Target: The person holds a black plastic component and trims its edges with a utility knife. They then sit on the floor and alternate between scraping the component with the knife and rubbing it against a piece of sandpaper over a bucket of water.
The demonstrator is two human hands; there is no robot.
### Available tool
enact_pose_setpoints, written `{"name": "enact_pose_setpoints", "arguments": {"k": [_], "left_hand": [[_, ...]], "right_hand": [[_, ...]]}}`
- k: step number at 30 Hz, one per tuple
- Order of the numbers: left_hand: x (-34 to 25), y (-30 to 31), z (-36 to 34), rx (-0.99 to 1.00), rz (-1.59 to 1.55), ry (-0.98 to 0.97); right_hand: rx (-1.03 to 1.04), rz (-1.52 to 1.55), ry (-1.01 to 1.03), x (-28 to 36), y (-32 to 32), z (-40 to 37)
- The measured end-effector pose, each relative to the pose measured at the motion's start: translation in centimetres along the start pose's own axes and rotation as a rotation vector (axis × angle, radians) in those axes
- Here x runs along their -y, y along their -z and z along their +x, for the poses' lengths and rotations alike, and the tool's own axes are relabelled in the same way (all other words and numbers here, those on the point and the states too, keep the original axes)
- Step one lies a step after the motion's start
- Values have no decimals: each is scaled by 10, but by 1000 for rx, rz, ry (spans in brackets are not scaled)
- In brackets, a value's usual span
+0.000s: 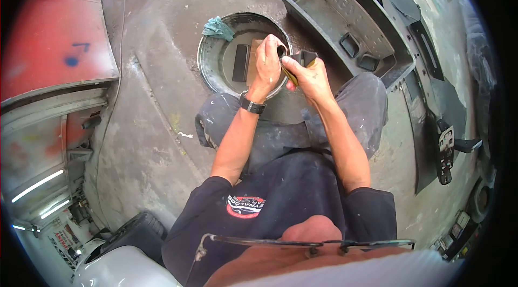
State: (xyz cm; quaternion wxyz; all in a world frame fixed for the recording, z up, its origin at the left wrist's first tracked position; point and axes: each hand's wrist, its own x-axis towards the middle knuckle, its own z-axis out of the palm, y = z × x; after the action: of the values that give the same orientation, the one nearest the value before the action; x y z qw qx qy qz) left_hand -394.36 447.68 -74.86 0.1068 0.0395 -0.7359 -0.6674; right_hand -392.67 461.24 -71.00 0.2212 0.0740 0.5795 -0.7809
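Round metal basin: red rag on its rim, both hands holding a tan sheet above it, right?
Wrong colour: the head view shows a teal rag on the round metal basin rim; left hand and right hand do hold the tan sheet above it.

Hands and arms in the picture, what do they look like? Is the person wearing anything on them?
Both arms are bare below short dark T-shirt sleeves. The left wrist has a black watch with a wide strap. The left hand and right hand have no gloves, and the right wrist wears nothing.
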Motion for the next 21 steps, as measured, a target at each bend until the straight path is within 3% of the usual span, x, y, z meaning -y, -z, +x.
{"name": "enact_pose_setpoints", "arguments": {"k": [2,6,7,10,12,16,21], "left_hand": [[-2,4,1,29,-53,143],[-7,9,1,16,-196,242],[-14,11,0,78,-414,339],[-9,9,0,41,-315,149],[-11,10,-2,99,-485,179],[-18,8,-1,141,-779,228],[-16,7,1,147,-946,263]], "right_hand": [[8,-208,112,9,3,6],[3,-232,174,10,-2,9],[-8,-203,166,11,-6,9],[-38,-58,103,9,-11,6],[-54,117,28,5,-12,7],[-122,29,177,21,-16,8],[-133,-53,160,32,-11,12]]}}
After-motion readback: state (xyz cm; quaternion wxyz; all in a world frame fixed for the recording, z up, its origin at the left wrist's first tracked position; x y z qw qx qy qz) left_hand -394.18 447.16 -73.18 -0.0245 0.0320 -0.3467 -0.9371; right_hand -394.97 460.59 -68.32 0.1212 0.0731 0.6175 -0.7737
